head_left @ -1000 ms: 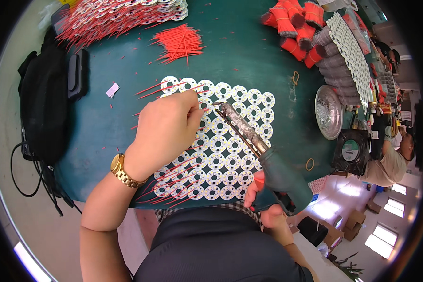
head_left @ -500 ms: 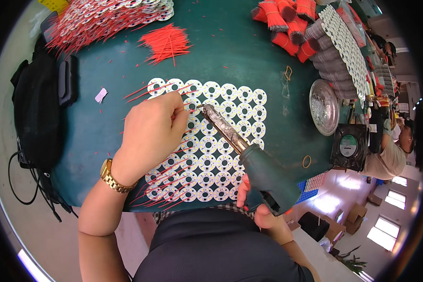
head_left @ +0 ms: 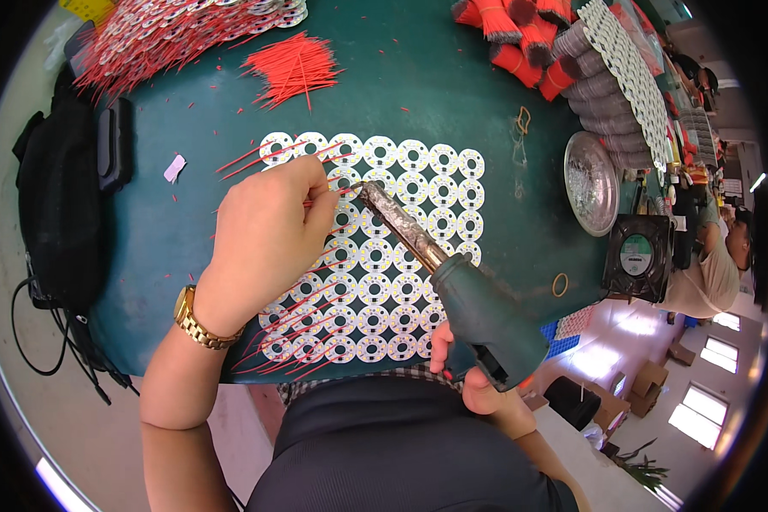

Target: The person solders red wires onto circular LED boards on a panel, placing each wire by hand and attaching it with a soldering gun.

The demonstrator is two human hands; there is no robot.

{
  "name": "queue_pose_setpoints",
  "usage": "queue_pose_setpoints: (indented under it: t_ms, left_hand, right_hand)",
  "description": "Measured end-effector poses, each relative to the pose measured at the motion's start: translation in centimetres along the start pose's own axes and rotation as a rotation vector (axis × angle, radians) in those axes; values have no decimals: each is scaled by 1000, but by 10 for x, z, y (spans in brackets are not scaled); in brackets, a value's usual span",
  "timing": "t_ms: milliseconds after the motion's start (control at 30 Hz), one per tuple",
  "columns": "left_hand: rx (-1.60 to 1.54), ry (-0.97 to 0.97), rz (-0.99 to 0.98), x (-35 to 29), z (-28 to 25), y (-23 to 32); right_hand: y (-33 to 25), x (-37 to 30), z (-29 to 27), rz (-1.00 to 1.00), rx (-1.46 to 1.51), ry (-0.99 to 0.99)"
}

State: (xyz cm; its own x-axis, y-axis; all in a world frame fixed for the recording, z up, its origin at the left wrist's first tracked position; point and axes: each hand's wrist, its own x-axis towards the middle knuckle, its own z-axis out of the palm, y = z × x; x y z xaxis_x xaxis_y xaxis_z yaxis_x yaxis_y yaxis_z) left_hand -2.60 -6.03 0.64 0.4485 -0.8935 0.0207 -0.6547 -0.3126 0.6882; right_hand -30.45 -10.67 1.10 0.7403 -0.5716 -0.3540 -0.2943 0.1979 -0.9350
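A panel of round white LED boards (head_left: 374,288) lies on the green table (head_left: 520,282) before me. My left hand (head_left: 269,226), with a gold watch (head_left: 198,320) at the wrist, is closed in a pinch on a thin red wire (head_left: 345,190). That wire's end meets a board in the second row. My right hand (head_left: 484,394) grips a dark green soldering iron (head_left: 491,316) from below, partly hidden by its handle. The iron's tip touches or almost touches the board at the wire's end. Red wires (head_left: 303,320) stick out leftward from several boards; my left hand covers some of the panel.
A loose pile of red wires (head_left: 294,70) lies beyond the panel, with stacked wired boards (head_left: 188,38) at far left. At right are wire bundles (head_left: 520,43), stacked board panels (head_left: 627,85), a metal dish (head_left: 590,183) and a fan (head_left: 636,258). A black bag (head_left: 64,205) sits left. Another person (head_left: 712,269) is at far right.
The view has shifted slightly, moving the table's contents a little up and left. The iron's tip stays at the same board, and my left hand keeps its pinch.
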Motion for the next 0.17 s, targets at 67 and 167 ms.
queue_pose_setpoints:
  t_ms: [67,167]
  left_hand:
    - [2,-8,-6,0,-1,1]
    - [4,-18,-12,0,-2,1]
  right_hand:
    - [5,-1,-3,-102,-1,-48]
    - [4,-3,-2,-72,-99,-41]
